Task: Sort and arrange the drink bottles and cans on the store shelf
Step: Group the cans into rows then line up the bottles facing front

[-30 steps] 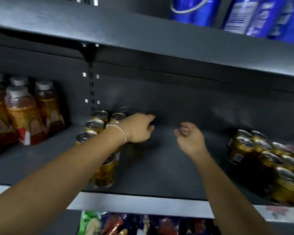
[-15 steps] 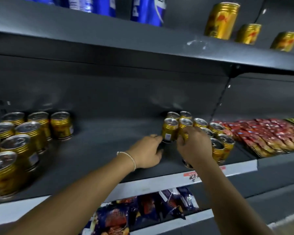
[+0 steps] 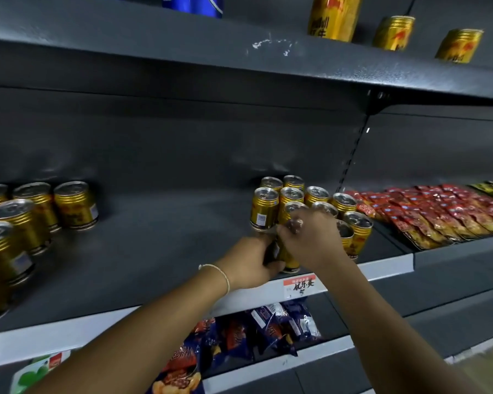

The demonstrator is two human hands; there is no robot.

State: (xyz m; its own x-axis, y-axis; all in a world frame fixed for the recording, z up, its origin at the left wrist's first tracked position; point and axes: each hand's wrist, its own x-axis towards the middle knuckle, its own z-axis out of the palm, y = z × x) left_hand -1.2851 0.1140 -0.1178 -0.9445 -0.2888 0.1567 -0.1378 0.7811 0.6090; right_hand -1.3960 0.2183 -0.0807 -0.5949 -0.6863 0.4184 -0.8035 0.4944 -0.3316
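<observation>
Grey metal shelf (image 3: 160, 251): dark, runs across the whole view at chest height, with a pale front strip.
Front can (image 3: 291, 261): small gold drink can standing upright at the shelf's front edge, right of centre, just in front of the right cluster.
Left hand (image 3: 249, 264): reaches in from below; its fingers wrap the lower body of the front can.
Bracelet (image 3: 222, 275): thin and pale, on the left wrist.
Right hand (image 3: 315, 241): comes in over the cans, knuckles up, fingers curled down round the top of the front can, hiding its lid.
Right cluster (image 3: 292, 196): about ten matching gold cans with silver pull-tab lids, packed close in short rows, upright.
Left cluster (image 3: 74, 204): more of the same cans at the far left of the same shelf, well apart from the right cluster.
Price tag (image 3: 300, 285): red and white, on the front strip just below the front can.
Red packets (image 3: 439, 211): flat, laid in rows on the next shelf section to the right.
Upper shelf (image 3: 182, 52): holds three taller gold cans (image 3: 335, 17) at right and blue packs (image 3: 194, 5) near the middle.
Snack bags (image 3: 268, 322): dark blue and orange, on the shelf below.
</observation>
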